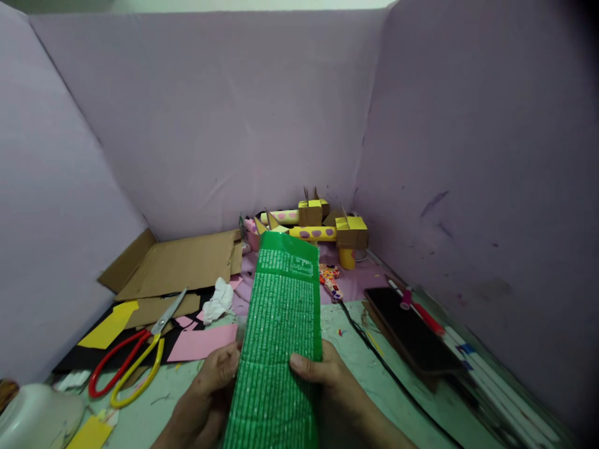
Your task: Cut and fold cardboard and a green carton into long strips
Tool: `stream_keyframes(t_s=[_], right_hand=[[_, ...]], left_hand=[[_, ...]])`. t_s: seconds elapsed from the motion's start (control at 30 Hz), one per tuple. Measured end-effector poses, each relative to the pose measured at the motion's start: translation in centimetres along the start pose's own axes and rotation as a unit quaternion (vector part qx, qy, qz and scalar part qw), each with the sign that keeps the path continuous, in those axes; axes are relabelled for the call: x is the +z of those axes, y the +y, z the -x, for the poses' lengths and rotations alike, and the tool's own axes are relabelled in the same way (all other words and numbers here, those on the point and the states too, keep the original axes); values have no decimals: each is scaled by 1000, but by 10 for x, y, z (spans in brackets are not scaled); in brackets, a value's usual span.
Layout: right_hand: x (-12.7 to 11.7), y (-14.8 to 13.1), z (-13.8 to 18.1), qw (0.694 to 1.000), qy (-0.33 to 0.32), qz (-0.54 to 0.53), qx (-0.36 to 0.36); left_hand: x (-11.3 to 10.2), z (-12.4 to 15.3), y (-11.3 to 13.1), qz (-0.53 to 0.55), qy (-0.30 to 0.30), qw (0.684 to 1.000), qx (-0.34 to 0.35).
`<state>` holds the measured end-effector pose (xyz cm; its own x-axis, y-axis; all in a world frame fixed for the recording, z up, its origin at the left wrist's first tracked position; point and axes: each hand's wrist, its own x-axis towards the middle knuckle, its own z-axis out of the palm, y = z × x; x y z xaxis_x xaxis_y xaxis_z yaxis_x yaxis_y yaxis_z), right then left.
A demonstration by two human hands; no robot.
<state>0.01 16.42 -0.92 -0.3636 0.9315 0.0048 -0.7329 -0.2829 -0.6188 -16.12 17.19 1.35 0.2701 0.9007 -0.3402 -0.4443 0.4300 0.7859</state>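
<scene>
A tall green packet (281,330) covered in rows of small pale print stands nearly upright between my hands, leaning slightly. My left hand (213,383) grips its left edge, with fingers partly hidden behind it. My right hand (325,380) holds the right edge, thumb pressed flat on the printed front. The packet's lower end runs out of view. Scissors (161,324) with one red and one yellow handle lie left of my left hand, beside a pink paper piece (203,343). Beyond the packet are yellow cardboard tubes (312,233) with purple spots and box-shaped ends (352,234).
At left lie flat cardboard (182,265), yellow paper (110,325), crumpled white tissue (219,300) and a white container (40,415). To the right are a patterned glue gun (332,284), its black cord (388,369), a dark phone (412,330) and several markers (496,374). Pale walls enclose the table.
</scene>
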Motion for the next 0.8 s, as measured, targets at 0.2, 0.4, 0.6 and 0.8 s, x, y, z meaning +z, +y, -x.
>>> stream_keyframes(t_s=[0.2,0.4,0.6,0.8], right_hand=[[-8,2,0,997,62,52,5],[-9,8,-1,998,29,44,16],[-6,11,-2,1000,12,16,22],[-2,9,0,999,5,10,45]], left_hand=[[-19,-4,19,-163,48,982,80],[-20,2,27,-212,77,969,104],[-21,2,25,-163,26,983,83],[-22,1,24,-145,1,987,69]])
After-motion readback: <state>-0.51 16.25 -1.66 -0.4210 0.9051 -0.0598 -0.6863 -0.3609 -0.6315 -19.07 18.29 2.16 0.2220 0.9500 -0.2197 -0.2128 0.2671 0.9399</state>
